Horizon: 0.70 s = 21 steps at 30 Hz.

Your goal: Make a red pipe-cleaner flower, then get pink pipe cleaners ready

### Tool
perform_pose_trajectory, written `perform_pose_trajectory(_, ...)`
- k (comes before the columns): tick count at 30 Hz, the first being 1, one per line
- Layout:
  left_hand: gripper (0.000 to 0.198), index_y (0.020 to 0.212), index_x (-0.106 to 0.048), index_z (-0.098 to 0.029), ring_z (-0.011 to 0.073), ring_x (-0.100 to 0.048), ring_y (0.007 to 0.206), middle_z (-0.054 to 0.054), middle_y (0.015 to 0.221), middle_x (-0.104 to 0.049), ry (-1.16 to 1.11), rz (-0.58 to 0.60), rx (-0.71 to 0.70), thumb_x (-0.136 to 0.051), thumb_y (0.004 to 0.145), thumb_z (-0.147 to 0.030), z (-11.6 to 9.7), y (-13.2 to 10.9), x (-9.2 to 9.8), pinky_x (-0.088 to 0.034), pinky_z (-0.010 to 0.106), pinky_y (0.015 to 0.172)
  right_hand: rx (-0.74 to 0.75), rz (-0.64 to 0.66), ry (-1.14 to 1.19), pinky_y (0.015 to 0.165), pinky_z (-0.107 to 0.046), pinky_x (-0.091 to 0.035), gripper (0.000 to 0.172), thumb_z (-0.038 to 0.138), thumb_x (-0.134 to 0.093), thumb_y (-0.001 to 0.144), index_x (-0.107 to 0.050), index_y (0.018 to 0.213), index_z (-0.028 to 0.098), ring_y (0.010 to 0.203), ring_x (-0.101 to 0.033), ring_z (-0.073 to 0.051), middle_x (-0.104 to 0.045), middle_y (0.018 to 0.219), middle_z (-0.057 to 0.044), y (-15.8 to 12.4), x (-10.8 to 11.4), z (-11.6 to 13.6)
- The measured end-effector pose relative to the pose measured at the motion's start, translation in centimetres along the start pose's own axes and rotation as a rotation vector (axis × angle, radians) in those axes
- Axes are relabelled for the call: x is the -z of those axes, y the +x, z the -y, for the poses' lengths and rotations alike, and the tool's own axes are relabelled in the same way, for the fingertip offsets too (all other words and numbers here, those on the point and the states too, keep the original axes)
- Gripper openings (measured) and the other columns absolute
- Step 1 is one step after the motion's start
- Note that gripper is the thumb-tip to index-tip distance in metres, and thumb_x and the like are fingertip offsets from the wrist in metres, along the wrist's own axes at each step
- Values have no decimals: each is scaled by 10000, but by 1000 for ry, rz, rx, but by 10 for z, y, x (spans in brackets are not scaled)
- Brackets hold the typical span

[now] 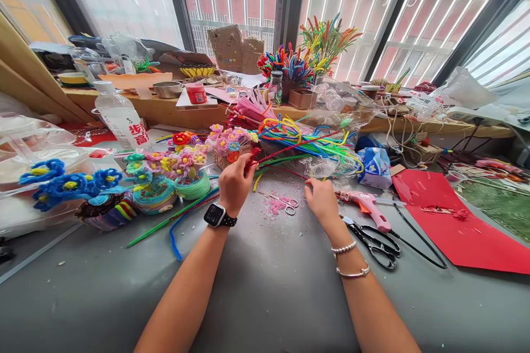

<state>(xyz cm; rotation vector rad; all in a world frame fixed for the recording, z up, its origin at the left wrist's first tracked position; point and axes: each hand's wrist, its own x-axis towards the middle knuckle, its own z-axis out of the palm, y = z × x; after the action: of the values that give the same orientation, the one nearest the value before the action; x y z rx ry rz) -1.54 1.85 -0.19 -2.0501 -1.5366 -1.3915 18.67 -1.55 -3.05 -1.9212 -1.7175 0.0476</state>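
Note:
My left hand (235, 184) is closed around a red tinsel pipe cleaner piece (255, 155), bunched at the fingertips. From there one long red tinsel stem (302, 146) runs up to the right. A thinner red strand (290, 172) leads toward my right hand (322, 201), whose fingers are pinched together at its end; the exact contact is partly hidden. Between the hands lie small scissors (290, 206) beside pink clippings (273, 207). Just right of my right hand are a pink glue gun (370, 209) and black-handled scissors (379, 245).
Pipe-cleaner flower pots (192, 184) and blue flowers (74, 190) stand at left, near a plastic bottle (120, 115). Loose coloured pipe cleaners (306, 140) are piled behind the hands. A blue tissue pack (374, 167) and red card (459, 220) lie at right. The windowsill is cluttered.

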Motion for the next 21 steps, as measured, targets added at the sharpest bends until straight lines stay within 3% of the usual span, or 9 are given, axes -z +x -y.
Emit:
perform_pose_trajectory(2, 238, 935, -536, -176, 179, -617, 705, 47, 772, -666, -118, 82, 8, -516, 746, -319, -3, 1, 2, -435, 261, 634, 17, -20, 195, 702, -310, -371, 243, 295, -482, 757, -594, 907, 141, 809, -499, -211, -625, 823, -95, 2, 3, 2)
perform_pose_trajectory(4, 249, 928, -529, -183, 164, -615, 709, 38, 762, -659, -297, 210, 13, -532, 730, -334, -6, 1, 3, -444, 252, 641, 21, 7, 555, 636, -277, -385, 330, 376, -545, 704, -579, 943, 152, 702, -516, -166, -622, 780, -58, 3, 7, 6)
perform_pose_trajectory(7, 268, 909, -526, -186, 156, -609, 683, 24, 720, -645, -537, 435, 39, -556, 701, -352, -12, 0, 5, -457, 248, 624, -2, 132, 1080, 499, -210, -354, 436, 393, -596, 650, -543, 1036, 197, 564, -480, -95, -608, 737, -2, 1, 15, 15)
perform_pose_trajectory(9, 261, 888, -534, -183, 156, -605, 668, 21, 717, -636, -654, 560, 70, -565, 687, -348, -15, -1, 6, -463, 248, 601, -33, 186, 1280, 444, -184, -319, 393, 363, -604, 650, -564, 1013, 218, 499, -432, -61, -596, 689, 25, -1, 19, 19)
perform_pose_trajectory(11, 255, 866, -544, -176, 156, -601, 672, 25, 739, -631, -737, 627, 103, -576, 673, -339, -17, -2, 5, -466, 246, 588, -76, 186, 1378, 429, -174, -313, 285, 334, -617, 645, -621, 895, 198, 470, -408, -45, -589, 631, 31, -2, 20, 20)
perform_pose_trajectory(14, 273, 845, -550, -166, 157, -595, 687, 35, 775, -624, -784, 639, 157, -602, 643, -342, -16, -2, 3, -468, 250, 594, -190, 87, 1481, 434, -165, -342, 188, 318, -644, 622, -650, 730, 164, 469, -429, -39, -590, 574, 24, 1, 17, 16)
perform_pose_trajectory(18, 311, 840, -537, -159, 159, -591, 702, 37, 775, -618, -789, 661, 222, -628, 616, -355, -10, 0, 3, -463, 259, 619, -348, -97, 1626, 445, -154, -397, 206, 311, -694, 563, -643, 697, 163, 492, -483, -40, -606, 593, 31, 7, 13, 5)
perform_pose_trajectory(21, 331, 854, -525, -159, 155, -587, 699, 33, 760, -617, -819, 684, 283, -636, 607, -350, -8, 3, 5, -456, 256, 616, -395, -159, 1648, 437, -161, -424, 232, 320, -705, 547, -637, 707, 166, 490, -503, -45, -607, 595, 39, 10, 13, -1)
